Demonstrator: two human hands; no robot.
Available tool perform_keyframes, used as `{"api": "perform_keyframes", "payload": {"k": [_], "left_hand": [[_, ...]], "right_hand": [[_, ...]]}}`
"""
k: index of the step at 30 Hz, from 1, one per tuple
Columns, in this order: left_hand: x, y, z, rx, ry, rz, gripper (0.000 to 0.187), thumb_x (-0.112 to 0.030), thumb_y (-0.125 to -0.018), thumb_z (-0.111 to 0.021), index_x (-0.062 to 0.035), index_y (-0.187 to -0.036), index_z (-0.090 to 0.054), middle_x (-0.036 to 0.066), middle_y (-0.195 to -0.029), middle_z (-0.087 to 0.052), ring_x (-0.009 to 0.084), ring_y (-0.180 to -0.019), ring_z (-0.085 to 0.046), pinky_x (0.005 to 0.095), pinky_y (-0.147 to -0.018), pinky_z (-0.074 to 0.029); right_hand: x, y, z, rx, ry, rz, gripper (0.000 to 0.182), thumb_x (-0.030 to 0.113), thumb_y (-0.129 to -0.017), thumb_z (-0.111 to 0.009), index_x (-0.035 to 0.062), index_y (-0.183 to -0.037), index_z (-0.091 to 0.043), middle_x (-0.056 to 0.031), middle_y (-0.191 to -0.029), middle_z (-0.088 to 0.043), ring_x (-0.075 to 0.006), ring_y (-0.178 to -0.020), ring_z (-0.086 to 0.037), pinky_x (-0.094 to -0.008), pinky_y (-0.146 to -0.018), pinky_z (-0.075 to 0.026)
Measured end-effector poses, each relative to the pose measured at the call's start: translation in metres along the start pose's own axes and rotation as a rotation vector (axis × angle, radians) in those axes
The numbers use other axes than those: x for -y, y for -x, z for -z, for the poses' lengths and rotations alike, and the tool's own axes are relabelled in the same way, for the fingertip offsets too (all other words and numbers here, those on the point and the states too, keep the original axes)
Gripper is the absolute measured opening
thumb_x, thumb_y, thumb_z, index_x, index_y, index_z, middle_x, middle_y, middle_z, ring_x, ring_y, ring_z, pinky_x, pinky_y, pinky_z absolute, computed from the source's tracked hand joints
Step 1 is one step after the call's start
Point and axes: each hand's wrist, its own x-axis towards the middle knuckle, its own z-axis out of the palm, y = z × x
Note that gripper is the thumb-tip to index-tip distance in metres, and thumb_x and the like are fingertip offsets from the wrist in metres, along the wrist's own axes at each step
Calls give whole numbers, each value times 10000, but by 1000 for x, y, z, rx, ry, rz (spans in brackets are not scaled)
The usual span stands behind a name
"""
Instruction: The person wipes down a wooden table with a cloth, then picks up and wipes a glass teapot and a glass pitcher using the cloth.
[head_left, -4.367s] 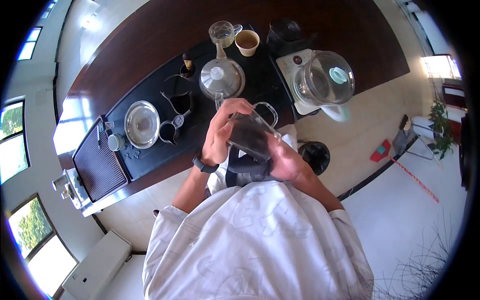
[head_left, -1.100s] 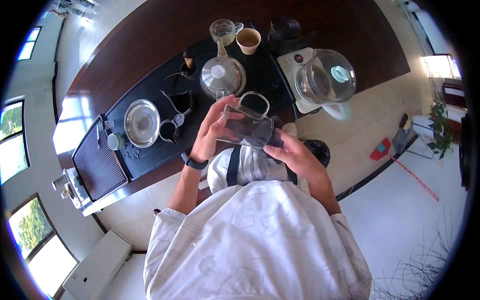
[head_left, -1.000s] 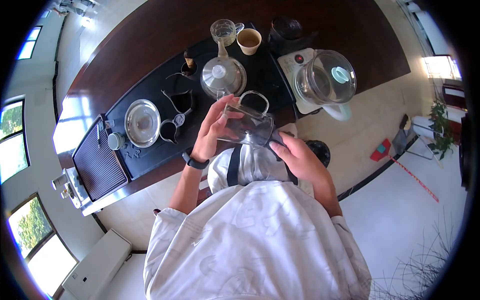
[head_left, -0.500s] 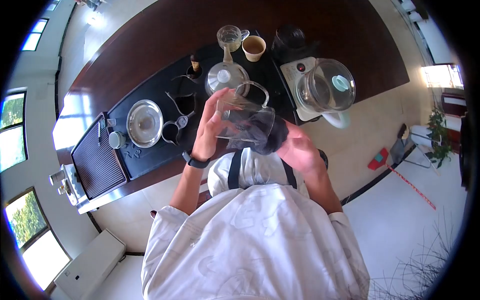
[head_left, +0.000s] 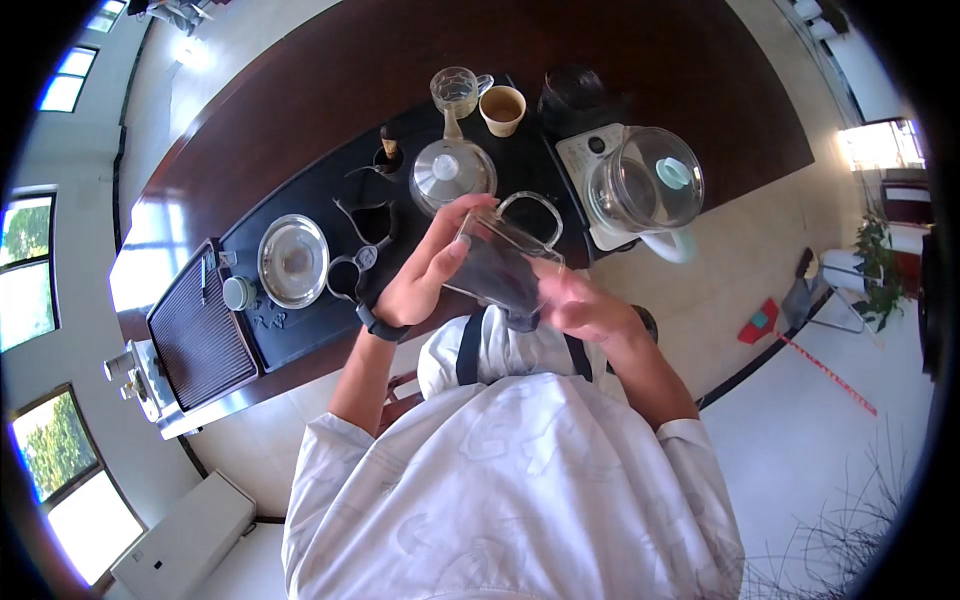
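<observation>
A clear glass pitcher [head_left: 480, 265] with a curved handle lies tilted between my hands, in front of my chest. My left hand [head_left: 428, 270] grips its left end, fingers wrapped round the glass. At its right end, my right hand [head_left: 580, 300] is closed on a dark cloth [head_left: 515, 300], which shows through the glass; the fingers are partly blurred. Just beyond the pitcher stands a silver teapot [head_left: 452, 175] on the black tray [head_left: 330, 180].
A glass kettle [head_left: 650, 190] sits on a white base to the right. Behind the teapot are a glass mug [head_left: 455, 90] and a paper cup [head_left: 502, 110]. A round metal dish [head_left: 293, 262] and small jar [head_left: 238, 293] are left.
The pitcher has turned slightly, its handle further right. More of the dark cloth shows inside the glass, and my right hand has moved in closer to the opening.
</observation>
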Motion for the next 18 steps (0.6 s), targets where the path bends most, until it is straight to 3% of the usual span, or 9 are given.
{"api": "perform_keyframes", "payload": {"k": [1,3,6,11,14,16,18], "left_hand": [[4,1,3,-15,35,24,609,-420,-1014,-424,-57,-1495,-333,130,-1456,-430,223,-1276,-467,359,-1048,-369],[16,3,6,-28,69,48,614,-428,-1012,-427,-64,-1498,-330,133,-1456,-431,227,-1263,-480,361,-1002,-419],[34,5,7,-152,198,59,637,-452,-993,-453,-75,-1492,-334,148,-1479,-408,257,-1192,-536,335,-742,-535],[40,6,9,-187,158,18,654,-471,-989,-452,-69,-1490,-330,147,-1496,-383,256,-1181,-541,330,-752,-534],[41,6,9,-203,175,0,651,-460,-988,-454,-65,-1488,-325,147,-1499,-375,254,-1196,-531,326,-755,-532],[39,5,7,-214,201,-12,646,-448,-987,-457,-62,-1488,-323,148,-1500,-373,253,-1210,-523,323,-761,-530],[33,5,4,-188,147,-83,636,-424,-981,-458,-60,-1483,-318,152,-1496,-369,272,-1313,-446,381,-952,-474]], "right_hand": [[1,1,-1,-1,0,2,1002,395,-804,-796,-23,-1532,-249,-113,-1489,-417,-182,-1355,-401,-352,-1141,-303],[2,3,-2,-109,171,4,824,269,-831,-789,-16,-1477,-363,-104,-1395,-506,-163,-1259,-484,-329,-1083,-379],[11,12,-1,-214,213,-10,661,230,-862,-767,-6,-1399,-463,-68,-1262,-585,-114,-1117,-549,-275,-977,-450],[14,26,-5,-331,335,-45,558,246,-892,-740,-26,-1327,-520,-22,-1108,-624,-57,-971,-555,-224,-839,-471],[12,28,-5,-373,515,-12,617,279,-887,-752,-25,-1360,-498,-50,-1165,-622,-84,-1040,-561,-239,-906,-461],[3,21,-4,-311,215,188,742,359,-865,-769,-29,-1411,-449,-87,-1293,-585,-147,-1176,-544,-304,-1036,-413],[-7,9,4,-225,39,236,821,408,-847,-774,-34,-1436,-410,-109,-1359,-543,-181,-1251,-504,-338,-1093,-364]]}}
